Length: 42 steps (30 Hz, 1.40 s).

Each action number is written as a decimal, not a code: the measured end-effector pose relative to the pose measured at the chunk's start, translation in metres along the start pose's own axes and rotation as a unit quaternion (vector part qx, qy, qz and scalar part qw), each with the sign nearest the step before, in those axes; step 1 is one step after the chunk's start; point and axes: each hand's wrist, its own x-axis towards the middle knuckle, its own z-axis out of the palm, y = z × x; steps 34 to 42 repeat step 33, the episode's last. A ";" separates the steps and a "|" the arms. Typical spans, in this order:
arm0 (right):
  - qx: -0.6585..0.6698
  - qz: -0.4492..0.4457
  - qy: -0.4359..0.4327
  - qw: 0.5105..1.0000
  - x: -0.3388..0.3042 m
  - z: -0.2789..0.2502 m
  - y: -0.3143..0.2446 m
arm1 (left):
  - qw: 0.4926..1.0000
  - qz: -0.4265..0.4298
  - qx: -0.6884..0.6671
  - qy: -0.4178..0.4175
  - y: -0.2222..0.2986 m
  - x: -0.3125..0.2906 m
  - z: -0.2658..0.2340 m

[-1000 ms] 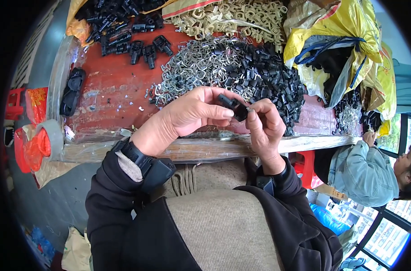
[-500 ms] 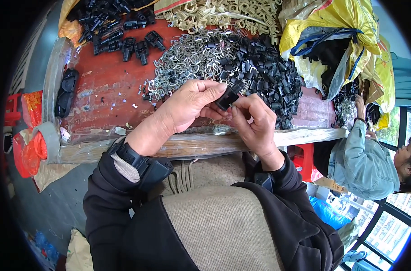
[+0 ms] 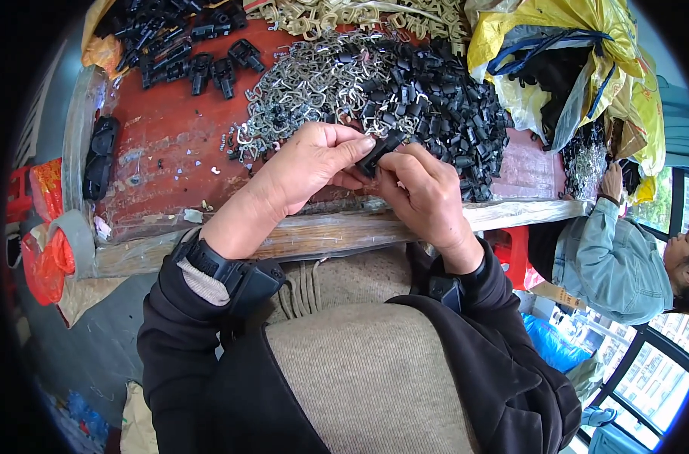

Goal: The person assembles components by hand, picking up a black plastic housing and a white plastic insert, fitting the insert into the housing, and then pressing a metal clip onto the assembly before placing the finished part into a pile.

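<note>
Over the table's near edge, my left hand grips a small black plastic part between thumb and fingers. My right hand is closed at the part's right side, thumb and forefinger pinched against it. Whatever the right fingertips pinch is too small or hidden to name. Just beyond my hands lie a heap of bent metal clips and a heap of small black plastic pieces. At the far left are larger black plastic assemblies.
Beige plastic loops are piled at the back of the red table. A long black plastic piece lies by its left edge. An open yellow sack with black parts stands at right. Another person works farther right.
Both hands stay together around the black part. My right fingers have shifted slightly left and closer against it. The whole view has shifted a little.
</note>
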 end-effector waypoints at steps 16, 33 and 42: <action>0.028 0.081 -0.065 0.994 -0.002 -0.003 -0.005 | 0.997 -0.042 0.050 -0.032 0.006 -0.005 0.004; 0.097 0.117 -0.056 0.987 0.008 -0.006 -0.005 | 0.997 -0.058 -0.004 -0.050 0.001 -0.001 -0.003; 0.097 0.117 -0.056 0.987 0.008 -0.006 -0.005 | 0.997 -0.058 -0.004 -0.050 0.001 -0.001 -0.003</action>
